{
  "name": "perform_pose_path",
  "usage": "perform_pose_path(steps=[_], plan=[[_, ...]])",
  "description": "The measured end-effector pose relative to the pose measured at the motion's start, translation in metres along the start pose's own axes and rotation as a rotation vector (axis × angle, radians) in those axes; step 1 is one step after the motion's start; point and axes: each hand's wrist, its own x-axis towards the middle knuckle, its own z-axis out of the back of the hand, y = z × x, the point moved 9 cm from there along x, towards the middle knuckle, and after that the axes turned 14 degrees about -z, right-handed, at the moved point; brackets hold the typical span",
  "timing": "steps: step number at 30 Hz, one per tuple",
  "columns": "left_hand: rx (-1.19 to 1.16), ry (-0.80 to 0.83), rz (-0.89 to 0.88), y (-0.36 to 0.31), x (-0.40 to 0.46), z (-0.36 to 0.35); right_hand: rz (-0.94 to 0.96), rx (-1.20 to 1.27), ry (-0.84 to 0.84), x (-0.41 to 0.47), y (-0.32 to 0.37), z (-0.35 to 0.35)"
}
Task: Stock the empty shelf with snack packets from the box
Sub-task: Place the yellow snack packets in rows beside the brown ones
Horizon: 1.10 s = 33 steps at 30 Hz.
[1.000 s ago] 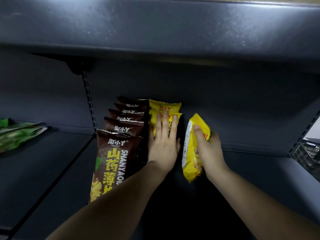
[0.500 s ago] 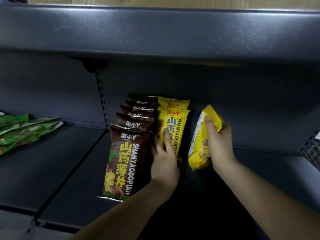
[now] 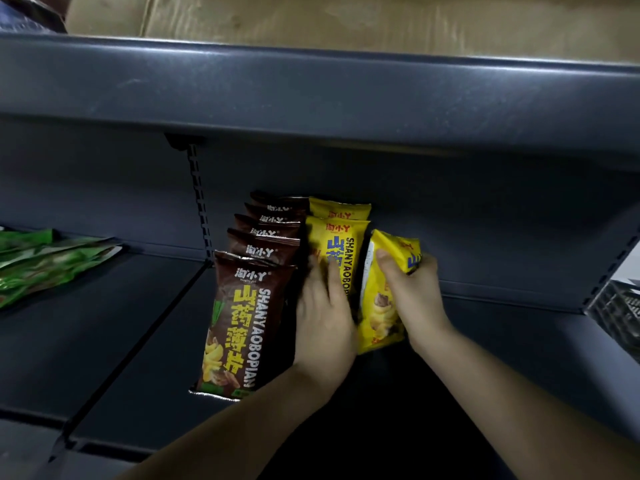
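Two hands, right hand (image 3: 414, 299) gripping crinkly yellow packet (image 3: 379, 306), left hand (image 3: 323, 317) flat against glossy standing packets (image 3: 337, 251)

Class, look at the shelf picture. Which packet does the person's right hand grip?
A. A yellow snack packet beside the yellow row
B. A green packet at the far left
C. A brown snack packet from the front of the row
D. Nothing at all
A: the right hand curls round a crinkled yellow snack packet, held just right of the standing yellow packets, while the left hand rests against that row.
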Motion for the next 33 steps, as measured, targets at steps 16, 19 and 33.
perform_pose_path(steps=[16, 19, 33], plan=[[-0.996, 0.121, 0.316, 0.023, -0.011, -0.011, 0.043, -0.114, 0.254, -0.005, 0.006, -0.046], [-0.725, 0.110, 0.273, 0.028, -0.015, -0.008, 0.031, -0.037, 0.151, 0.001, 0.000, -0.051], [-0.317, 0.023, 0.304, 0.039, -0.008, -0.019, -0.040, -0.327, 0.327, 0.005, -0.052, -0.067]])
